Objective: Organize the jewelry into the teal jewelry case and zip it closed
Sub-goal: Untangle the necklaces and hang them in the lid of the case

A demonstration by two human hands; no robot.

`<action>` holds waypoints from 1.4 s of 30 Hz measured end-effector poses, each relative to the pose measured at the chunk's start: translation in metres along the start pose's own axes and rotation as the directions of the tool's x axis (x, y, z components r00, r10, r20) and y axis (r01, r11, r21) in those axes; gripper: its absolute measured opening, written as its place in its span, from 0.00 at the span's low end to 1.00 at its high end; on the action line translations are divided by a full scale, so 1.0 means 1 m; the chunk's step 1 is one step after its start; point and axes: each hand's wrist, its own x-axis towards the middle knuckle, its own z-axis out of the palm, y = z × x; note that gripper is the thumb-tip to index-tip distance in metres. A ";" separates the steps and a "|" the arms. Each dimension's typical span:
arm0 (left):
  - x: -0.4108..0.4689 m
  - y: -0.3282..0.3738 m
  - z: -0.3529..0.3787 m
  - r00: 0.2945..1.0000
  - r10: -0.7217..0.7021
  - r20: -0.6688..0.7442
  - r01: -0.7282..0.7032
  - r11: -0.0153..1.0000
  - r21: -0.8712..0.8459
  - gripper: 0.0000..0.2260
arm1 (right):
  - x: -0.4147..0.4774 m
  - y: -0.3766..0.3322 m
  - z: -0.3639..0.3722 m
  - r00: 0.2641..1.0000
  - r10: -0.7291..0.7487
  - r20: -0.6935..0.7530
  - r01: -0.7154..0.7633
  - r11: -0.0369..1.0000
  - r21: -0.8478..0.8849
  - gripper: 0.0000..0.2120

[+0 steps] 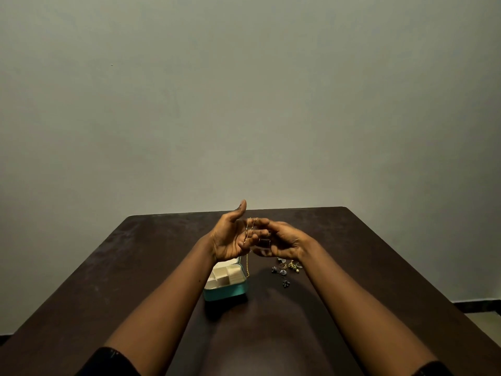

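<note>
Grip, right hand (282, 240): we found the fingers curled, their tips pinching the upper end of the gold chain (247, 265)
Grip, left hand (230, 237): palm up, thumb raised, fingers loosely bent; we saw the chain lying across them
Chain position: it hung from both hands, its lower part just right of the teal jewelry case (226, 293)
Case: it stood open on the table (135, 267) below the left hand, cream compartments showing
Loose jewelry (286, 270): we recorded small pieces scattered right of the case
</note>
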 end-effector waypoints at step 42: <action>0.005 0.025 -0.007 0.908 0.314 -0.277 -0.024 0.699 0.715 0.09 | 0.037 0.004 0.018 0.959 -0.254 -0.124 0.262 0.964 0.054 0.15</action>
